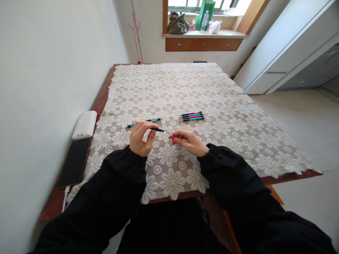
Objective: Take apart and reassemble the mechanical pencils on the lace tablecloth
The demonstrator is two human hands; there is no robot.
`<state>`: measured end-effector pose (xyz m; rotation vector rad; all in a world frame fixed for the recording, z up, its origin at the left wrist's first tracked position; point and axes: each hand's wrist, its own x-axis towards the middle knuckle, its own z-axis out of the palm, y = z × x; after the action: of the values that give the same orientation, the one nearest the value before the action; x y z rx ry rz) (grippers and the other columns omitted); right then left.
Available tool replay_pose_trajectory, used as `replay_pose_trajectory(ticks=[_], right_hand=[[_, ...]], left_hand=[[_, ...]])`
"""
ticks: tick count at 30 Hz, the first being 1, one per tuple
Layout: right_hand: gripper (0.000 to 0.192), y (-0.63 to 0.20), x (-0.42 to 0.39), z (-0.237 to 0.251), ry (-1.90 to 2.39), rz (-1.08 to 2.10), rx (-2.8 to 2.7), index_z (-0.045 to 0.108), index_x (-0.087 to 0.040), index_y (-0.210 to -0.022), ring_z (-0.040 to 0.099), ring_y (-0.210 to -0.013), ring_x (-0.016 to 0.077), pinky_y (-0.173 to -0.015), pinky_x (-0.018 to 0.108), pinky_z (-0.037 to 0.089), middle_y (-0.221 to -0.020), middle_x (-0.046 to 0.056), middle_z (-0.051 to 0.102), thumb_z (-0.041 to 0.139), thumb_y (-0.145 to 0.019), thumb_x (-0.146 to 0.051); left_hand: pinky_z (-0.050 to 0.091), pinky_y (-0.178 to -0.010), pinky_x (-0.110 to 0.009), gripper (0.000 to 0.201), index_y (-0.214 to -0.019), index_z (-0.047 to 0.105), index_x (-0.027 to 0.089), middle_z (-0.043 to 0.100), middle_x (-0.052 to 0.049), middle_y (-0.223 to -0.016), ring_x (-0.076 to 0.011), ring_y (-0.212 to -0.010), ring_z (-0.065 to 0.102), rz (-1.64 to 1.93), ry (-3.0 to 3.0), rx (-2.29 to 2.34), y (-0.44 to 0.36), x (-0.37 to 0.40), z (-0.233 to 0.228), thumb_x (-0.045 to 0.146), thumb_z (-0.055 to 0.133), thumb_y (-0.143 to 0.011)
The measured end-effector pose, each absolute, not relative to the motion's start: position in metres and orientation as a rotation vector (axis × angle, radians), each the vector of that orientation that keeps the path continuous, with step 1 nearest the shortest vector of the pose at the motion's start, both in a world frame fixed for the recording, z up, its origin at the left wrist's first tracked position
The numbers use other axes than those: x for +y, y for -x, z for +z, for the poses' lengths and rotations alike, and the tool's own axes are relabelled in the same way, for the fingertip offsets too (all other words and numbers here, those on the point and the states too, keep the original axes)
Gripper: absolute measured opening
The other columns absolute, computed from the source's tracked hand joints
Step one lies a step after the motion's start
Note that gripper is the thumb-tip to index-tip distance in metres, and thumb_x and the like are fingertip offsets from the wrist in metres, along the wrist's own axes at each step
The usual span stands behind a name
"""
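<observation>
Near the table's [291,175] front edge, a light, stiff, slim pen part [158,129] is pinched by the left hand [140,138]; its red-tipped inner piece [171,134] is gripped by the right hand's [190,143] closed fingertips.

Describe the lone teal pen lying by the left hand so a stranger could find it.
Start at the lace tablecloth on the wooden table. Just beyond the left hand lies a single teal pen. Unlike the bundle of four pens farther right, it lies alone.

No lettering, label, brand, number or sign can be read anywhere in this view, not even on the pens or the green bag.
</observation>
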<state>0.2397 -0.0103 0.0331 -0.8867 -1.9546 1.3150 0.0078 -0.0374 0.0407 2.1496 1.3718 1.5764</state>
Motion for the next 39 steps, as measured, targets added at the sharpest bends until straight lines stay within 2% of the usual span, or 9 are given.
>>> replay_pose_trajectory(ticks=[22,28,31,35,39], right_hand=[[0.023,-0.24,-0.01,0.031,0.894,1.269,-2.044,0.07,-0.016,-0.107,0.062,-0.076,0.0153,-0.069,0.028,0.046,-0.085,0.003,0.071,0.056,-0.095,-0.029],[0.02,-0.24,-0.01,0.027,0.89,0.986,-2.145,0.07,-0.019,-0.107,0.063,-0.081,0.0173,-0.074,0.029,0.046,-0.093,0.004,0.071,0.055,-0.096,-0.025],[0.019,-0.239,-0.012,0.027,0.839,0.867,-2.218,0.069,-0.02,-0.109,0.063,-0.085,0.0185,-0.077,0.03,0.046,-0.096,0.005,0.07,0.054,-0.099,-0.027],[0.022,-0.239,-0.015,0.026,0.84,0.94,-2.187,0.063,-0.022,-0.118,0.061,-0.076,0.0156,-0.073,0.028,0.046,-0.09,0.002,0.068,0.057,-0.098,-0.024],[0.016,-0.239,-0.016,0.024,0.893,0.968,-2.053,0.057,-0.021,-0.107,0.059,-0.072,0.014,-0.067,0.026,0.045,-0.087,0.001,0.066,0.063,-0.093,-0.024]], left_hand=[[0.05,-0.089,-0.044,0.016,-0.097,0.072,0.025,0.072,-0.006,-0.097,-0.0252,-0.096,0.063,1.533,-2.244,1.349,-0.006,-0.038,0.039,0.019,0.062,-0.085],[0.046,-0.09,-0.045,0.017,-0.097,0.074,0.027,0.073,-0.006,-0.098,-0.0263,-0.097,0.061,1.368,-2.364,1.32,-0.005,-0.037,0.035,0.021,0.064,-0.085],[0.046,-0.09,-0.044,0.018,-0.099,0.074,0.029,0.075,-0.005,-0.097,-0.0259,-0.097,0.062,1.245,-2.414,1.252,-0.009,-0.037,0.032,0.022,0.065,-0.085],[0.049,-0.088,-0.04,0.017,-0.101,0.071,0.024,0.074,-0.005,-0.095,-0.0236,-0.093,0.064,1.305,-2.33,1.217,-0.015,-0.04,0.032,0.021,0.068,-0.084],[0.052,-0.082,-0.034,0.011,-0.094,0.067,0.02,0.073,-0.004,-0.09,-0.0194,-0.086,0.066,1.37,-2.166,1.259,-0.019,-0.042,0.034,0.02,0.07,-0.084]])
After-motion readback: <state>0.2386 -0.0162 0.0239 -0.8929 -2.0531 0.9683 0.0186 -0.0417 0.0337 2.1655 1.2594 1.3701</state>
